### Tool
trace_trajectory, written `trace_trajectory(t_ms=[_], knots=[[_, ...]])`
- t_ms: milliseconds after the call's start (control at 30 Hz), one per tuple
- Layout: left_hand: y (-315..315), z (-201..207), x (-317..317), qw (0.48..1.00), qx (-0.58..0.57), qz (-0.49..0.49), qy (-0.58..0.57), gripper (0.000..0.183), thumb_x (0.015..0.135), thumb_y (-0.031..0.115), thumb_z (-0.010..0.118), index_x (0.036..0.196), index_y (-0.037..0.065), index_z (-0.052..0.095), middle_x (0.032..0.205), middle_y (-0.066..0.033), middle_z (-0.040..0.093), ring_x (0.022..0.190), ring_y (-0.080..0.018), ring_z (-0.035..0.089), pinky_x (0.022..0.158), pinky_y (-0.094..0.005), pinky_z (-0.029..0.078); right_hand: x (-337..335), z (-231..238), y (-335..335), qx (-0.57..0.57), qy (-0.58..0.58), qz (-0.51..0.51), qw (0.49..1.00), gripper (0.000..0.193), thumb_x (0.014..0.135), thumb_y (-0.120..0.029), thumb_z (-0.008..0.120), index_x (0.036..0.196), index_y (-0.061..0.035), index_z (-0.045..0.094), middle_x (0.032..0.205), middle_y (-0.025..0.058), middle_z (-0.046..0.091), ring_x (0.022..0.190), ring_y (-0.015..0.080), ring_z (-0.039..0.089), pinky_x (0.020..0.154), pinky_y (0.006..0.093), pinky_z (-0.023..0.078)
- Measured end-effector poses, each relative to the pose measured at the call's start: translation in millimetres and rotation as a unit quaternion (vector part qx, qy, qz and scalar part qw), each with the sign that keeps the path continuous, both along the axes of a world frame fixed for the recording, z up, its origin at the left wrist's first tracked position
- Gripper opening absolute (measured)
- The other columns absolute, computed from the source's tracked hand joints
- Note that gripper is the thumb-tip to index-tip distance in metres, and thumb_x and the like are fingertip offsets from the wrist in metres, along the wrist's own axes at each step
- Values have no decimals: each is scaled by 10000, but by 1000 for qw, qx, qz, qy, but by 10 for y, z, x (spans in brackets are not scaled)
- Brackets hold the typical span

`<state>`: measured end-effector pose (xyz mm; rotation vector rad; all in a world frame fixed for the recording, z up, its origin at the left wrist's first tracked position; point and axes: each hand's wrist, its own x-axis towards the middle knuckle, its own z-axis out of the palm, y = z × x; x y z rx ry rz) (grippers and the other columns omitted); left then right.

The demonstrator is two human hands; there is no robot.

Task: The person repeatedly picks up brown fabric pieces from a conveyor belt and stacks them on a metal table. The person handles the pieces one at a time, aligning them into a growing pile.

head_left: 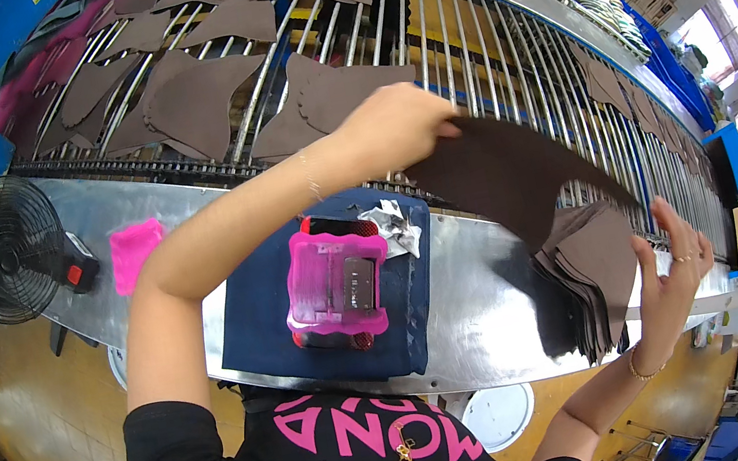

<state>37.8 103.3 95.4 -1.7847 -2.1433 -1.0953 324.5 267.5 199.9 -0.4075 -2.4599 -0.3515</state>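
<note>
My left hand (400, 126) reaches across the bench and pinches one end of a brown leather-like cut piece (511, 168), lifted at a slant in front of the roller rack. The piece's pointed far end hangs to the right, close to the fingertips of my right hand (676, 265). That hand is open, thumb and fingers apart, beside a fanned stack of similar brown pieces (596, 259) on the metal bench. Whether its fingertips touch the lifted piece is hard to tell.
Brown pieces (198, 102) lie in overlapping groups on the metal-rod rack (465, 46). A pink tray (300, 287) with a dark block inside rests on a dark blue pad (260, 339), beside a crumpled white wrapper (395, 228). Further left are a pink piece (136, 255) and a black fan (9, 249).
</note>
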Motion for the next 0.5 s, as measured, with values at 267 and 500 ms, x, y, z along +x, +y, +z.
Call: trace_trajectory(t_ms=[267, 500], knots=[[-91, -1337, -1013, 730, 156, 111, -656, 117, 918, 98, 526, 1013, 31, 543, 735, -20, 536, 505, -80, 502, 414, -217, 431, 1344, -1365, 1278, -190, -2, -427, 884, 466, 894, -297, 570, 1252, -9, 494, 1140, 142, 569, 1021, 301, 538, 852, 400, 448], [-121, -2097, -1502, 648, 159, 207, -715, 67, 897, 42, 521, 964, 50, 524, 763, -45, 537, 526, -131, 525, 422, -253, 453, 1585, -1829, 1289, -323, -13, -446, 835, 495, 819, -384, 657, 1088, 29, 614, 1029, 183, 588, 913, 294, 595, 820, 373, 467]])
